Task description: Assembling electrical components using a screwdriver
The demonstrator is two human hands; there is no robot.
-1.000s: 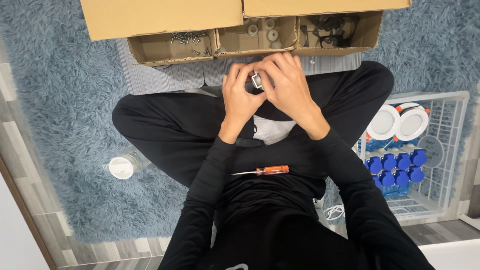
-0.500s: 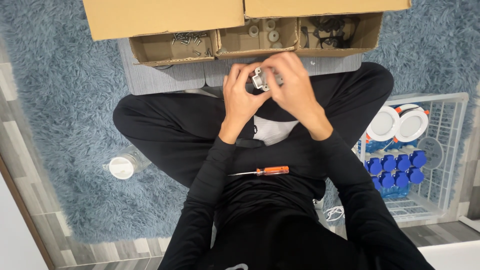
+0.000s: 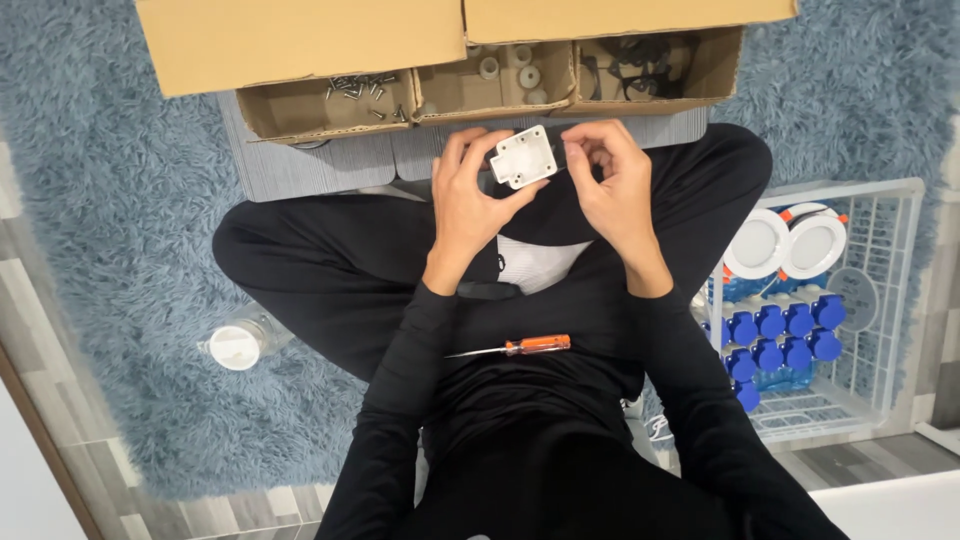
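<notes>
Fingers of the left hand (image 3: 475, 205) pinch a small white square junction-box cover (image 3: 523, 157) by its lower edge, above the lap. The right hand (image 3: 610, 185) is curled just beside it, fingertips pinched, perhaps on a screw too small to tell. Holding the cover level would ease lining up its corner holes. An orange-handled screwdriver (image 3: 512, 347) lies across the lap; a cardboard tray (image 3: 330, 110) of screws sits ahead.
</notes>
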